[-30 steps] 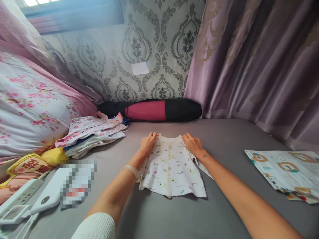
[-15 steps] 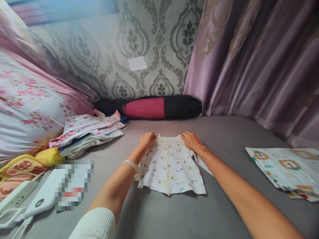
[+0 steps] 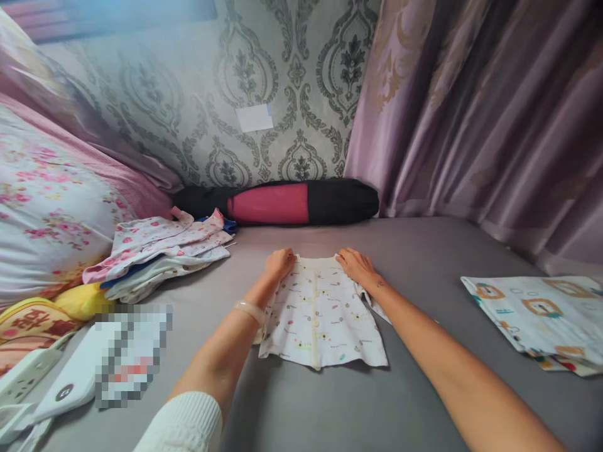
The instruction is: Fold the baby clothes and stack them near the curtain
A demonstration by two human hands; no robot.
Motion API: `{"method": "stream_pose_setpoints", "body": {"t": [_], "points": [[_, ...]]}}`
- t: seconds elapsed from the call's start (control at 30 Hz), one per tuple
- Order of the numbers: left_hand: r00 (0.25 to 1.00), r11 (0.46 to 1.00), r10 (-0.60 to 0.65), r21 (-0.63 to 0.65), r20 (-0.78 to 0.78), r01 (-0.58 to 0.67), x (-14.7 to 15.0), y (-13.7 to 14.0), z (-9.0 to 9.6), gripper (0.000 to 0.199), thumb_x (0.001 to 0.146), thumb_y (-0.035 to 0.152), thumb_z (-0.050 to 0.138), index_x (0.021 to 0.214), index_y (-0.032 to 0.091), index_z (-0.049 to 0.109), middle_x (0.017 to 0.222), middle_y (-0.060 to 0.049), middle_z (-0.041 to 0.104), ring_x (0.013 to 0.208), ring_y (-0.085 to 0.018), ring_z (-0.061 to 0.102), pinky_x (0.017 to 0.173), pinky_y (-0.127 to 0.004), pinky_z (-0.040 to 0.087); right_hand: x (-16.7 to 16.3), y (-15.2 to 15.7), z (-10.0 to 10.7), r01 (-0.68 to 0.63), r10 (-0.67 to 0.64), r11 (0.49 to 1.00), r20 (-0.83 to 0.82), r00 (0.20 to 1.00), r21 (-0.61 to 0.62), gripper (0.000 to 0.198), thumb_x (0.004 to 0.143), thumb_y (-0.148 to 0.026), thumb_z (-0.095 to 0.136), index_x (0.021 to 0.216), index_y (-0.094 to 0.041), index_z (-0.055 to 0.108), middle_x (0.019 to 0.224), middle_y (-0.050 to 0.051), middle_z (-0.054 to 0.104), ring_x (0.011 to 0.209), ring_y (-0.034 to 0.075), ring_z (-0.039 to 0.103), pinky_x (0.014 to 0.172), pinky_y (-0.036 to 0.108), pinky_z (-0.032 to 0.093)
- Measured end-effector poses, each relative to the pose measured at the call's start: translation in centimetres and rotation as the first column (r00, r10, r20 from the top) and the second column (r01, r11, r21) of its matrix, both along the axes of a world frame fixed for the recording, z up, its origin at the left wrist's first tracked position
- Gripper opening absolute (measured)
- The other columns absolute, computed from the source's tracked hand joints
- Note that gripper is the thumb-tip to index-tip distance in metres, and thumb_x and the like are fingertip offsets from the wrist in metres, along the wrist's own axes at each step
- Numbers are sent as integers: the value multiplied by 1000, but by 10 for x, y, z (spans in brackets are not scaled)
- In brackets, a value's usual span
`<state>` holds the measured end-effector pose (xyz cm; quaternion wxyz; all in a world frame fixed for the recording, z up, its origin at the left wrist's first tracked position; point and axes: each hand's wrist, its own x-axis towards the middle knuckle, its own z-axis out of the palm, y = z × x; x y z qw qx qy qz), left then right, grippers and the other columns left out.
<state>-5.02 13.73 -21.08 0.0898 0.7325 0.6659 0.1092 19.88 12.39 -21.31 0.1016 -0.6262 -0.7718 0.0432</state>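
Observation:
A small white baby shirt [image 3: 325, 314] with a printed pattern and a pale yellow button strip lies front up on the grey sheet, its collar pointing away from me. My left hand [image 3: 281, 263] grips its left shoulder beside the collar, fingers curled over the cloth. At the opposite shoulder, my right hand [image 3: 357, 265] is closed on the fabric in the same way. The fingertips of both hands are partly hidden. One sleeve shows under my right forearm, and the other is mostly behind my left forearm.
Folded clothes [image 3: 160, 251] are piled at left beside a floral pillow [image 3: 47, 213]. Nearer me lie a power strip [image 3: 31, 370] and a white power bank [image 3: 78, 370]. A black and red rolled bag [image 3: 271, 204] lies along the wall. A folded patterned cloth [image 3: 541, 314] rests at right.
The view has shifted slightly, so everything sits a little further left. Both hands keep their hold at the shoulders, and the shirt lies nearly the same.

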Motion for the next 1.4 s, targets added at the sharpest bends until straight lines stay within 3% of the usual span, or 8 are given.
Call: {"method": "stream_pose_setpoints", "body": {"t": [0.1, 0.2, 0.4, 0.53, 0.7, 0.9, 1.2, 1.4], "points": [[999, 999, 23, -29, 33, -22, -8, -5, 3, 36, 87, 46, 49, 105, 19, 64, 104, -11, 70, 97, -23, 63, 76, -28, 46, 10, 2, -1, 39, -41, 999, -92, 995, -17, 38, 97, -43, 35, 104, -20, 64, 106, 9, 66, 93, 18, 61, 73, 25, 38], [992, 998, 49, -53, 114, -43, -24, -21, 8, 48, 82, 55, 52, 108, 15, 62, 99, -12, 70, 92, -23, 64, 77, -29, 47, 35, 0, -2, 105, -116, 992, -189, 975, -69, 45, 95, -47, 32, 88, -19, 66, 83, 5, 67, 76, 17, 60, 63, 24, 36], [945, 997, 70, -51, 319, -56, -58, -83, 18, 61, 77, 62, 54, 113, 14, 58, 105, -13, 65, 88, -21, 63, 78, -32, 50, 99, -40, -3, 64, -104, 989, -314, 944, -135, 49, 89, -51, 33, 61, -18, 55, 58, -2, 53, 57, 13, 48, 52, 23, 29], [948, 999, -3, 45, 319, -12, -66, -132, 26, 59, 77, 62, 55, 113, 16, 59, 112, -12, 60, 90, -21, 58, 82, -35, 48, 124, -77, -3, 25, -100, 979, -365, 926, -203, 46, 83, -55, 40, 65, -17, 60, 62, 0, 59, 60, 14, 51, 53, 24, 33], [917, 980, -161, -49, 365, 191, -72, -182, 29, 62, 76, 62, 60, 123, 23, 54, 119, -8, 56, 82, -17, 56, 77, -31, 50, 141, -108, -2, 29, -176, 947, -442, 879, -319, 36, 73, -46, 56, 87, -14, 68, 77, 6, 69, 70, 18, 61, 60, 25, 43], [897, 954, -257, -56, 359, 295, -86, -196, 15, 62, 71, 60, 68, 123, 27, 56, 131, -9, 53, 116, -26, 51, 99, -36, 43, 152, -118, 3, 14, -250, 903, -497, 831, -430, 28, 64, -32, 64, 85, -14, 67, 80, 7, 71, 71, 19, 63, 63, 25, 47], [877, 913, -390, -8, 281, 409, -88, -198, 15, 41, 79, 39, 63, 117, 24, 60, 130, -9, 56, 123, -25, 49, 104, -36, 41, 163, -101, 15, 237, -321, 946, -546, 774, -221, 23, 67, -35, 61, 76, -16, 70, 71, 2, 68, 67, 17, 60, 60, 24, 42], [887, 913, -404, 31, 224, 408, -86, -195, 10, 36, 77, 24, 59, 113, 22, 63, 124, -8, 62, 118, -25, 54, 104, -36, 41, 171, -77, 9, 387, -358, 921, -468, 808, -38, 32, 75, -32, 55, 97, -15, 71, 86, 6, 71, 77, 19, 63, 66, 26, 44]]}}
